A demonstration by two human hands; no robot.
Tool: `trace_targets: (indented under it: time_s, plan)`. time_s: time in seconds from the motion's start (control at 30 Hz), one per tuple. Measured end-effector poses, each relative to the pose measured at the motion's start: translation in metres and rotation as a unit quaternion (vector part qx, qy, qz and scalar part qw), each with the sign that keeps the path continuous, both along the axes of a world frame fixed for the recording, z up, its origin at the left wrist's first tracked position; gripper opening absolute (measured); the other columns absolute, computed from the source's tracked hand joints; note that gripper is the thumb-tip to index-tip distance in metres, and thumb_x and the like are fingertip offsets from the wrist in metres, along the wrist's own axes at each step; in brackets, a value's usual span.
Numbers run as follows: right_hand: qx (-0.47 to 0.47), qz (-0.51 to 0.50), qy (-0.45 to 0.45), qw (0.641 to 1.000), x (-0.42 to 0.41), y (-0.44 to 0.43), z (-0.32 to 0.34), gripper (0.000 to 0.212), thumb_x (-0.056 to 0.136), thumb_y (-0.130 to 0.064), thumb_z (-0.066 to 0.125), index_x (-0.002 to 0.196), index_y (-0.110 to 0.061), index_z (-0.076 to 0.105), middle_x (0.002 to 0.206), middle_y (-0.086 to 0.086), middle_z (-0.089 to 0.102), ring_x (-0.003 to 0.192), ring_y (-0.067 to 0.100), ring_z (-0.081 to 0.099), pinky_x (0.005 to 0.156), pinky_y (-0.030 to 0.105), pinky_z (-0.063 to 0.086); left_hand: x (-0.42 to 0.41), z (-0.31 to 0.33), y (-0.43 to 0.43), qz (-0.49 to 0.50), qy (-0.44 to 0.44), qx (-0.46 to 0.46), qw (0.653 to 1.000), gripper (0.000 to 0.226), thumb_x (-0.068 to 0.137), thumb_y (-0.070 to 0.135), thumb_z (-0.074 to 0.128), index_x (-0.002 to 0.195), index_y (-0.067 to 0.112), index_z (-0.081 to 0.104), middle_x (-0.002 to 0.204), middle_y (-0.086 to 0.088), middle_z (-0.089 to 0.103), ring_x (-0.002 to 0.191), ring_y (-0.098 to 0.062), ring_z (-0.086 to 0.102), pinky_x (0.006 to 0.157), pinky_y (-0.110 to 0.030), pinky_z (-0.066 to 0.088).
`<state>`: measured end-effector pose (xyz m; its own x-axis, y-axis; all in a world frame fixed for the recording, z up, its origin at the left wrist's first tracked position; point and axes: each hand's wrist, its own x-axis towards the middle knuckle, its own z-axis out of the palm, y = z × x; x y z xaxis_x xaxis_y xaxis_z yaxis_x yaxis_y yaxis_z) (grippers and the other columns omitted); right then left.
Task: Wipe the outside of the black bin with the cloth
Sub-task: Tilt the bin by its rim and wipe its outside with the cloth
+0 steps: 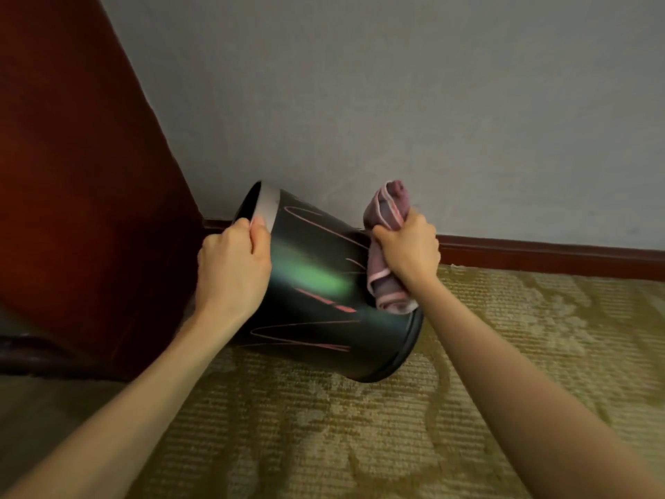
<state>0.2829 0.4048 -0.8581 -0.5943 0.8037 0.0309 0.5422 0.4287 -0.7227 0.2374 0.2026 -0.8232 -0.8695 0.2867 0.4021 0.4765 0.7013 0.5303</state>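
The black bin is tipped on its side above the carpet, its silver-rimmed mouth pointing up and left, its base down and right. Pink scribble lines and a green sheen show on its outer wall. My left hand grips the rim, fingers curled over the edge. My right hand is closed around a bunched pink-mauve cloth, which is pressed against the bin's right side near the base. The far side of the bin is hidden.
A grey wall with a dark red skirting board stands right behind the bin. A dark red wooden panel rises close on the left. Patterned olive carpet covers the floor below.
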Motion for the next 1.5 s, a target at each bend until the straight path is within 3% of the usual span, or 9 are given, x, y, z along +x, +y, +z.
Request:
trace_targets:
  time_s: [0.17,0.3,0.5,0.7,0.8,0.93,1.13,1.3,1.5]
  plan:
    - [-0.043,0.015,-0.049,0.998,-0.02,0.02,0.0,0.049,0.077,-0.037,0.066,0.115,-0.008,0.058,0.119,0.022,0.06,0.108,0.042,0.058,0.084,0.041,0.046,0.0,-0.003,0.002,-0.009,0.031,-0.002,0.999,0.038,0.1,0.027,0.032,0.068,0.009,0.046,0.065,-0.025,0.06,0.065,-0.044,0.058,0.059,-0.043,0.039]
    - [0.006,-0.025,-0.016,1.0,-0.008,0.009,-0.004,0.039,0.079,-0.035,0.062,0.108,-0.009,0.058,0.111,0.019,0.063,0.102,0.042,0.059,0.08,0.04,0.044,-0.001,0.0,0.005,-0.005,0.029,-0.011,0.999,0.038,0.1,0.029,0.029,0.072,0.01,0.046,0.075,-0.027,0.063,0.074,-0.046,0.059,0.068,-0.049,0.045]
    - [0.015,-0.095,0.135,0.986,0.033,-0.04,-0.013,0.032,0.081,-0.03,0.062,0.099,-0.008,0.048,0.104,0.011,0.059,0.091,0.033,0.058,0.071,0.034,0.037,-0.001,0.003,0.013,0.003,-0.006,-0.028,1.0,0.042,0.101,0.034,0.024,0.076,0.01,0.048,0.087,-0.024,0.064,0.088,-0.045,0.058,0.076,-0.047,0.04]
    - [-0.092,-0.116,0.243,0.959,0.069,-0.104,-0.032,0.043,0.079,-0.014,0.07,0.099,-0.024,0.033,0.084,-0.013,0.041,0.079,0.003,0.04,0.067,0.015,0.027,-0.008,0.004,0.014,0.02,-0.032,-0.029,0.999,0.048,0.101,0.034,0.025,0.085,0.001,0.056,0.096,-0.029,0.063,0.095,-0.048,0.055,0.078,-0.048,0.039]
    - [-0.092,-0.114,0.225,0.963,0.061,-0.103,-0.031,0.037,0.079,-0.021,0.069,0.102,-0.018,0.04,0.091,-0.008,0.047,0.084,0.015,0.051,0.07,0.024,0.031,-0.008,0.006,0.009,0.015,-0.039,-0.018,0.999,0.042,0.101,0.031,0.027,0.079,0.005,0.053,0.096,-0.028,0.063,0.096,-0.047,0.055,0.078,-0.046,0.037]
    - [-0.052,-0.093,0.187,0.977,0.042,-0.092,-0.02,0.033,0.08,-0.029,0.065,0.098,-0.018,0.04,0.097,0.003,0.057,0.091,0.033,0.059,0.068,0.031,0.032,-0.009,0.01,0.006,0.03,-0.064,-0.003,0.998,0.046,0.101,0.027,0.028,0.091,-0.004,0.06,0.104,-0.031,0.062,0.102,-0.047,0.052,0.083,-0.046,0.037]
    - [-0.001,-0.013,0.102,0.995,0.004,-0.059,0.013,0.03,0.081,-0.033,0.062,0.093,-0.016,0.041,0.108,0.012,0.061,0.096,0.036,0.058,0.07,0.033,0.032,-0.002,0.008,0.0,0.03,-0.067,0.008,0.997,0.041,0.102,0.026,0.027,0.079,0.004,0.054,0.084,-0.02,0.057,0.096,-0.043,0.054,0.075,-0.041,0.032]
    - [-0.047,0.039,-0.012,0.998,-0.044,-0.022,0.028,0.05,0.078,-0.037,0.066,0.119,-0.01,0.053,0.125,0.018,0.058,0.113,0.039,0.056,0.082,0.038,0.042,0.0,0.002,-0.003,0.01,-0.049,0.021,0.999,0.041,0.101,0.028,0.028,0.068,0.01,0.044,0.072,-0.012,0.051,0.085,-0.043,0.056,0.071,-0.042,0.034]
    - [-0.061,0.039,-0.029,0.997,-0.058,-0.013,0.024,0.053,0.077,-0.038,0.067,0.12,-0.01,0.056,0.125,0.017,0.059,0.112,0.038,0.057,0.086,0.039,0.045,0.001,0.001,-0.003,0.019,-0.038,0.017,0.999,0.038,0.101,0.027,0.028,0.073,0.01,0.045,0.079,-0.023,0.06,0.088,-0.045,0.056,0.072,-0.043,0.034]
